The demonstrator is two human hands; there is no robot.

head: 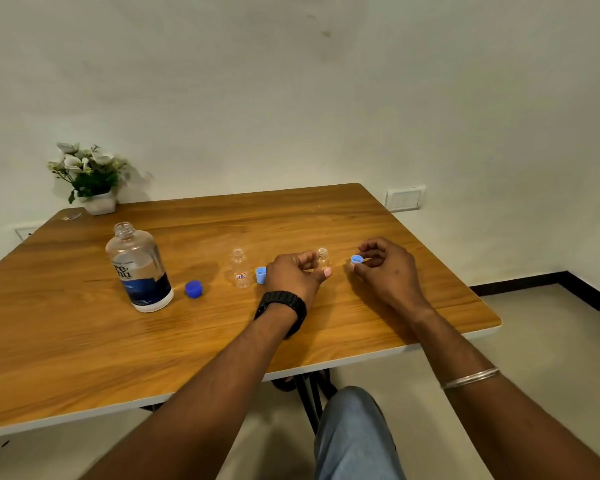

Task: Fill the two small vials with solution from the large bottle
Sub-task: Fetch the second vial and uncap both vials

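A: Item one, the left hand [293, 273]?
B: Black-strapped wristwatch [284, 306] at the wrist. Fingers and thumb curled round a small clear plastic vial [323, 258], uncapped, upright on the wooden table [222, 334]. Only its neck and shoulder show past the fingers; any label is hidden.

A: The right hand [383, 268]?
B: A thin silver bangle [471, 377] on the forearm. Thumb and forefinger pinch a small light-blue plastic cap [356, 259], open side up, held just to the right of the gripped vial. The other fingers are loosely curled.

A: Items to the left of the left hand?
B: Touching or nearly touching its knuckles, a second light-blue cap [261, 274] on the table. Just beyond that, a second small clear vial [240, 268], upright, uncapped, with a white sticker low on its body reading what looks like "7B" in red.

A: Farther left?
B: A dark-blue screw cap [193, 289] lying on the table, then the large clear bottle [137, 268], open, upright, partly filled with clear liquid. Its white and dark-blue label shows the letters "re-nu"; the smaller print is unreadable.

A: At the far corner beyond the bottle?
B: A white pot of white artificial flowers [89, 178].
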